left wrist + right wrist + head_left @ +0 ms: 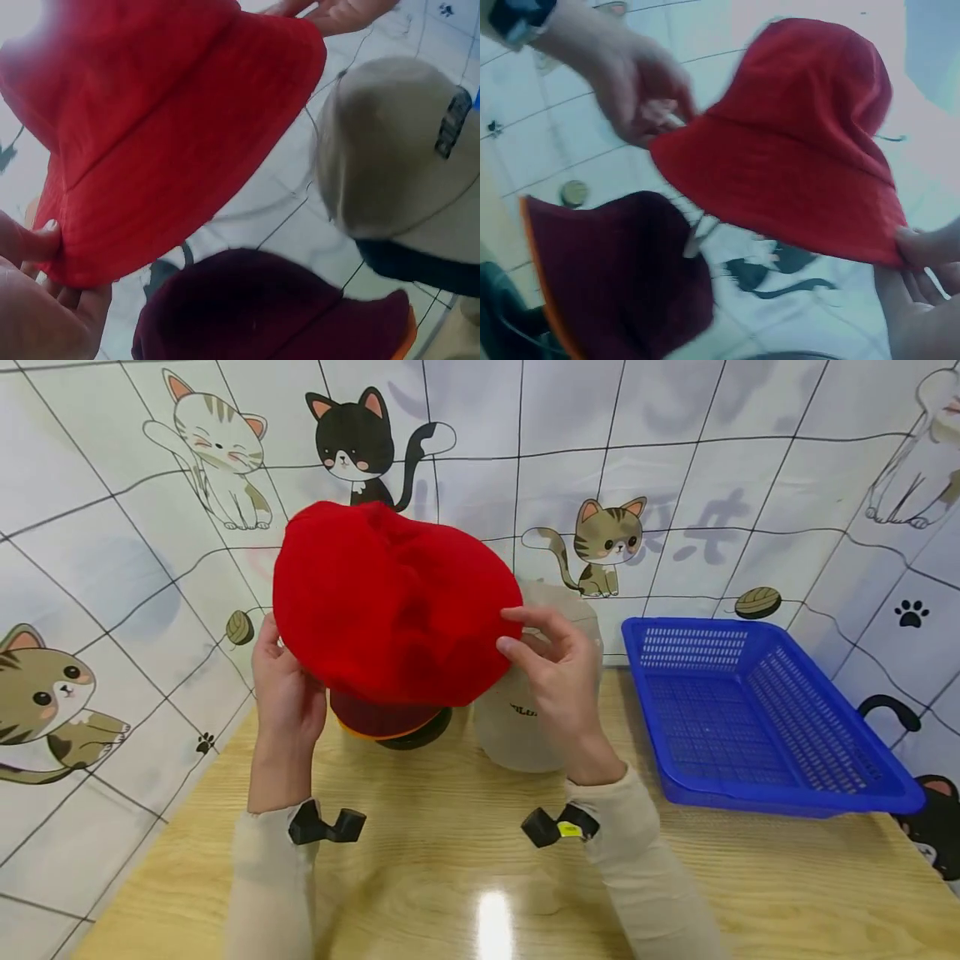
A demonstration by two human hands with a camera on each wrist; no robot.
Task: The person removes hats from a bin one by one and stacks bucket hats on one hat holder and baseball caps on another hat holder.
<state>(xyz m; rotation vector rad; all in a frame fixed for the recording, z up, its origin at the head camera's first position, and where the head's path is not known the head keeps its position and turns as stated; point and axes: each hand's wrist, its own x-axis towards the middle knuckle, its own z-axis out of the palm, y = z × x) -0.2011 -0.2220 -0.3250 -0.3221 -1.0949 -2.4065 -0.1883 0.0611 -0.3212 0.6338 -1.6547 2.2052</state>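
A red bucket hat (397, 610) is held up above the table between both hands. My left hand (288, 693) pinches the left end of its brim, thumb on one face and fingers on the other. At the opposite end, my right hand (558, 681) pinches the brim between thumb and fingers. Behind and below the red hat stands a maroon hat (247, 307) with an orange edge, partly covered in the head view. A beige bucket hat (397, 150) with dark lettering stands right of it, partly behind my right hand.
A blue plastic basket (787, 797) with mesh sides sits at the right of the wooden table (427, 860). White cloth walls (480, 410) printed with cartoon cats and grid lines enclose the back and sides. Under the maroon hat shows a dark round base (416, 735).
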